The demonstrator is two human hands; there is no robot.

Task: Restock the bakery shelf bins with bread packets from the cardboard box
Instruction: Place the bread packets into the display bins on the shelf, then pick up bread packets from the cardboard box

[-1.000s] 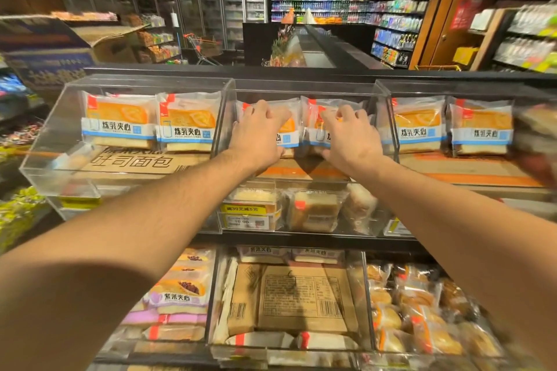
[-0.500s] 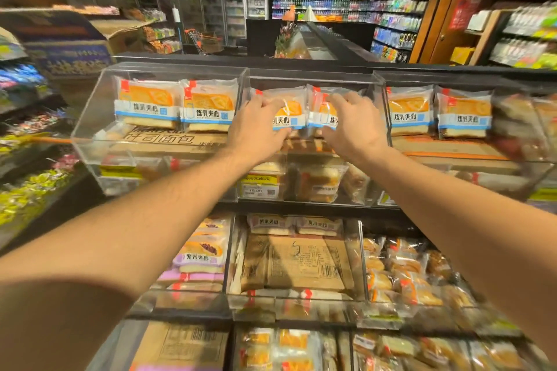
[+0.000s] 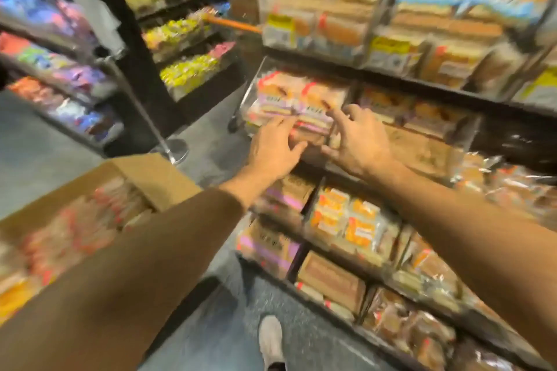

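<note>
Cardboard box (image 3: 156,178) stands open at near left on the floor, flaps folded back, bread packets (image 3: 90,220) visible inside; presumably parked there for easy reach from the shelf. Detail is blurred. Left hand (image 3: 275,149) is extended toward the second-tier bin (image 3: 250,87), fingers spread and relaxed, tips at or just short of the purple-banded packets (image 3: 298,99) standing at its front; contact cannot be confirmed. It holds nothing. Right hand (image 3: 358,141), just beside it, is likewise open and empty, one finger raised toward the same packets. Judged: both hands are placed to square up or check stock already in that bin. Bins further right and below hold assorted bread packets.
</note>
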